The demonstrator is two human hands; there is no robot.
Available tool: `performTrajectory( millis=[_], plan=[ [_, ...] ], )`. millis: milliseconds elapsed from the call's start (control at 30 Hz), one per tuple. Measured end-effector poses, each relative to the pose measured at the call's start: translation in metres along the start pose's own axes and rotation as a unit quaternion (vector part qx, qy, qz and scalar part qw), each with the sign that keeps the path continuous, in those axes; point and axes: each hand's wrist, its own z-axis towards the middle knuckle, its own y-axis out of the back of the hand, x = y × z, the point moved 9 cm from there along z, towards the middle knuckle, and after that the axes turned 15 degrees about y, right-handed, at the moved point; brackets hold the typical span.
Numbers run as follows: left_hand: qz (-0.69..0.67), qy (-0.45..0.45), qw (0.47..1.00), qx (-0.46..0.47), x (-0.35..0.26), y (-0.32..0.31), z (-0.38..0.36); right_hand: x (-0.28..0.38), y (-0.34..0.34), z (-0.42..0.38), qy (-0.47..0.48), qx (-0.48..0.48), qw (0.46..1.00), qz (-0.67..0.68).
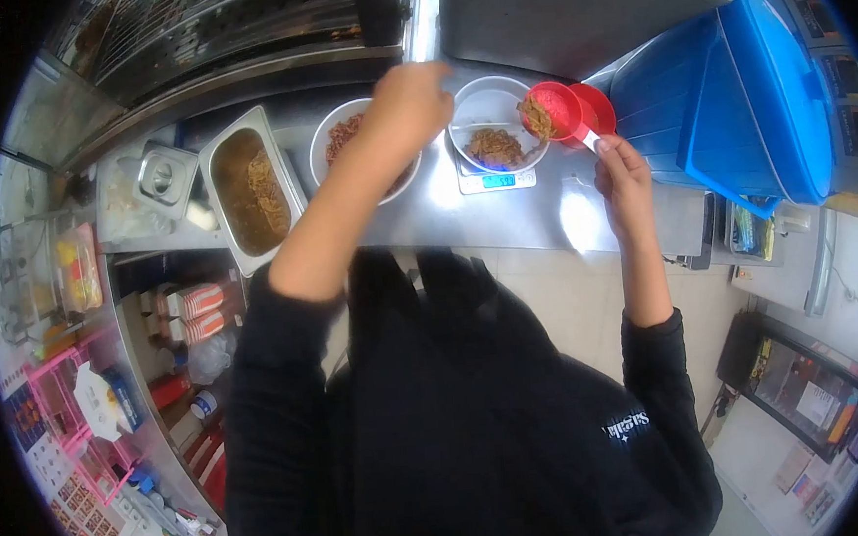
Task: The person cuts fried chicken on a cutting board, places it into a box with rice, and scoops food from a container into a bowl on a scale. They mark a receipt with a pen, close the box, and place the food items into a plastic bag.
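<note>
Head view of two bare hands at a metal tabletop (pixel 446 220). Right hand (pixel 628 182): fingers closed on the handle of a red scoop (pixel 559 113), which holds shredded brown food (pixel 537 119) at the right rim of a white bowl (pixel 489 97), presumably so that loose shreds are caught. That bowl rests on a digital scale (pixel 504 180) — apparently to have its contents weighed. Left hand (pixel 411 102): above the second bowl (pixel 320 157), its fingers blurred; whether they grip anything cannot be told. Count: two white bowls, both containing food; one scale; two red vessels, the scoop and another (pixel 603 110) beyond it; one metal pan (pixel 283 163); one blue container (pixel 723 103) at right.
</note>
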Motion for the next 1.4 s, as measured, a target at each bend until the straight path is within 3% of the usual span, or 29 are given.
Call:
performTrajectory(
  millis=[200,467,567,667,733,767,867,1067,1133,1267,1333,1400],
  plan=[
    [-0.271,0.115,0.955,0.045,0.020,0.096,-0.057,0.030,-0.015,0.001,0.003,0.000,0.999,0.032],
    [-0.352,0.171,0.919,-0.047,0.085,0.147,-0.107,0.058,-0.024,0.008,0.039,0.010,0.999,0.000],
    [-0.379,0.193,0.905,-0.031,0.094,0.138,-0.113,0.060,-0.019,0.004,0.106,0.021,0.981,-0.163],
    [-0.374,0.182,0.909,-0.003,0.092,0.114,-0.109,0.065,-0.033,-0.016,0.281,0.068,0.897,-0.335],
    [-0.335,0.155,0.929,0.003,0.080,0.090,-0.092,0.064,-0.055,-0.037,0.426,0.132,0.734,-0.513],
    [-0.292,0.123,0.948,0.003,0.068,0.079,-0.082,0.062,-0.067,-0.044,0.418,0.167,0.661,-0.601],
    [-0.158,0.037,0.987,0.009,0.026,0.046,-0.050,0.056,-0.070,-0.049,0.426,0.176,0.614,-0.641],
    [0.024,-0.009,0.998,0.053,0.001,-0.033,0.005,0.078,-0.059,-0.044,0.445,0.123,0.664,-0.588],
    [0.094,-0.002,0.991,0.095,0.001,-0.051,0.013,0.080,-0.066,-0.052,0.440,0.160,0.648,-0.601],
    [0.077,0.056,0.984,0.153,0.009,-0.064,0.021,0.060,-0.086,-0.062,0.470,0.220,0.622,-0.587],
    [0.058,0.078,0.973,0.210,0.016,-0.074,0.024,0.054,-0.094,-0.059,0.465,0.217,0.633,-0.580],
    [0.064,0.078,0.975,0.199,0.016,-0.074,0.023,0.053,-0.096,-0.053,0.450,0.209,0.652,-0.574]
  ],
)
